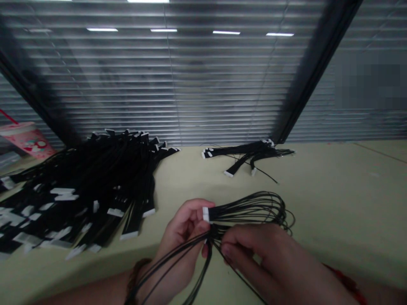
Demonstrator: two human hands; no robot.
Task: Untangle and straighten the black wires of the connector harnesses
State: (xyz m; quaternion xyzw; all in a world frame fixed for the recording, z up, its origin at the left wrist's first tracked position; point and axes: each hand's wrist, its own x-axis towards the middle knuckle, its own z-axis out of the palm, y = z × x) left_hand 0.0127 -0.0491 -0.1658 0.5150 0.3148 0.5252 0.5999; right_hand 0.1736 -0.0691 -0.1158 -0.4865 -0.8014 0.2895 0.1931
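Low in the middle of the head view, my left hand [186,237] is closed on a wire harness [251,207] near its white connector [206,214]. Thin black wires leave the connector to the right, bend round in a loop and come back beneath it. Several loose wire ends hang down past my left wrist toward the bottom edge. My right hand [263,254] pinches the returning wires just right of the left fingers. What exactly lies between its fingertips is partly hidden.
A large heap of black cables with white connectors [111,169] covers the table's left side. A smaller bunch of cables [248,151] lies at the back. A pink cup with a red straw [30,137] stands far left. Window blinds [178,76] rise behind the table [343,190].
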